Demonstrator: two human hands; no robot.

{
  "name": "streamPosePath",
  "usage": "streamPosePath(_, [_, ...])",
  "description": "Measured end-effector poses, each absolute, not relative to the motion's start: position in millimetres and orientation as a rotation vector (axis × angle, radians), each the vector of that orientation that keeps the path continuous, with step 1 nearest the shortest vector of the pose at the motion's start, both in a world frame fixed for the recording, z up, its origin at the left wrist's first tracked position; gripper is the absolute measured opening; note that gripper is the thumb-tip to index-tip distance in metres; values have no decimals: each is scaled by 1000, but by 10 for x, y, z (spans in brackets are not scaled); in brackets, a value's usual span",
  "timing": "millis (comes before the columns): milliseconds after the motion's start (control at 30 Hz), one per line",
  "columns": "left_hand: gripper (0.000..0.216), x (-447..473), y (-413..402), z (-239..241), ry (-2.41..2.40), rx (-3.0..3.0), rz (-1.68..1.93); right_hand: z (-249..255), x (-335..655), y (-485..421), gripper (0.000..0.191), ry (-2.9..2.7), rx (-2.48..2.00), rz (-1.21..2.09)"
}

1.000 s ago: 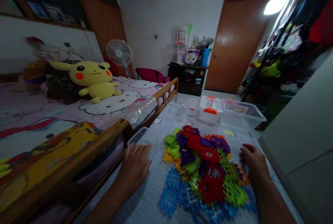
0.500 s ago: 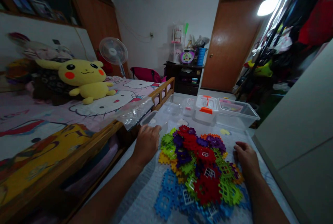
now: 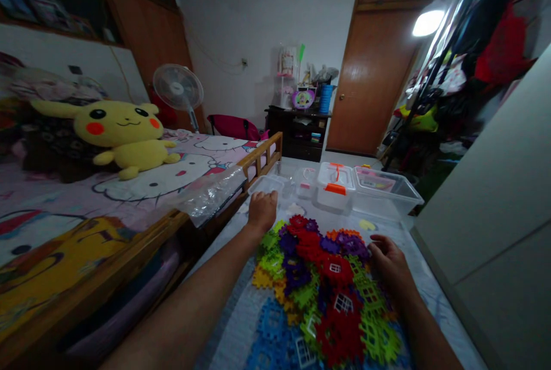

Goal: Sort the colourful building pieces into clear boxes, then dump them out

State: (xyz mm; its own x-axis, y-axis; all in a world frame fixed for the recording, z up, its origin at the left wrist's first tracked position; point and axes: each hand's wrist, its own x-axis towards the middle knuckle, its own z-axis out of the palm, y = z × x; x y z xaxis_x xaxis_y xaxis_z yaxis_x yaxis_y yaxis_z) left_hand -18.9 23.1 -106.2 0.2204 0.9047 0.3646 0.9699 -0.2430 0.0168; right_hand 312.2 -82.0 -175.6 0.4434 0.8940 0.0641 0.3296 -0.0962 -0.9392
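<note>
My left hand [image 3: 263,211] is stretched forward, its fingers curled at the near edge of a shallow clear plastic container [image 3: 259,185]. On the white table covering lies a heap of notched plastic building pieces in several colours, among them red pieces [image 3: 340,333], purple pieces [image 3: 297,272], lime-green pieces [image 3: 379,335] and blue pieces [image 3: 271,321]. A few carry white window inserts [image 3: 343,303]. At the right edge of this heap is my right hand [image 3: 390,261], its fingers loosely bent and apart beside the purple and green pieces, with nothing visible in it.
Along the table's far side stand a lidded clear box [image 3: 336,186] with orange latches, a smaller clear tub [image 3: 305,182] and a long clear bin [image 3: 387,192]. A wooden bed rail [image 3: 258,164] borders the left. A pale cabinet [image 3: 482,203] stands close on the right.
My left hand has moved forward and the shallow clear container has shifted away with it. My right hand has come left, closer to the heap. The camera view has turned slightly.
</note>
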Motion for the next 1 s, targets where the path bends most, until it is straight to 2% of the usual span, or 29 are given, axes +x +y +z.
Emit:
streamPosePath(467, [30,-259,513,-1167,-1798,-2255,-503,-1790,3133,-813,37,-1076,-1678,685])
streamPosePath(567, [31,-226,418,-1129,-1798,-2216,-558,-1780,3128,-814,37,-1069,-1692,683])
streamPosePath(667, [44,-183,190,-1099,-1796,-2164,-725,-1758,3124,-819,38,-1062,-1683,700])
streamPosePath(767, [46,-211,-117,-1149,-1773,-2321,-818,-1708,3117,-828,38,-1060,-1657,745])
streamPosePath(833, [46,-288,-306,-1243,-1797,-2528,-726,-1657,3110,-834,38,-1103,-1656,747])
streamPosePath(1000, [73,-507,-617,-1498,-2014,-2848,-442,-1485,3022,-867,53,-1359,-1689,826])
